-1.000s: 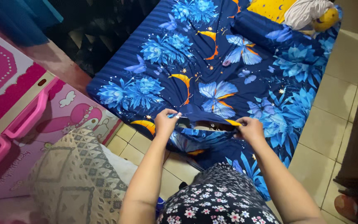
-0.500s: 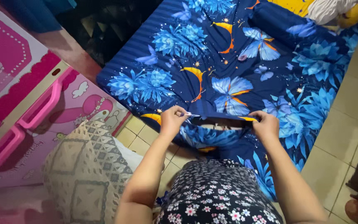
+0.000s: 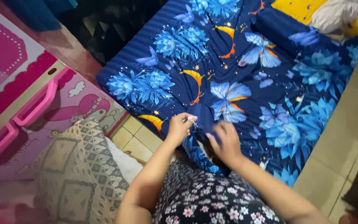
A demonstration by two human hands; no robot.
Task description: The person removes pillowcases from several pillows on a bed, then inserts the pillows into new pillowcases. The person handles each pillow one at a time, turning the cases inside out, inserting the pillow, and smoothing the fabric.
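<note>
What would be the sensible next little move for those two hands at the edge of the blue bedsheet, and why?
Probably draw the pinched edge along towards the corner. The left hand pinches the butterfly-print sheet at the mattress's near edge, the right hand lies flat on the fabric beside it, and the cloth below them looks bunched.

2 hands (image 3: pixel 179 126), 1 bedsheet (image 3: pixel 228 62), 2 pink drawer handles (image 3: pixel 38 103)
</note>
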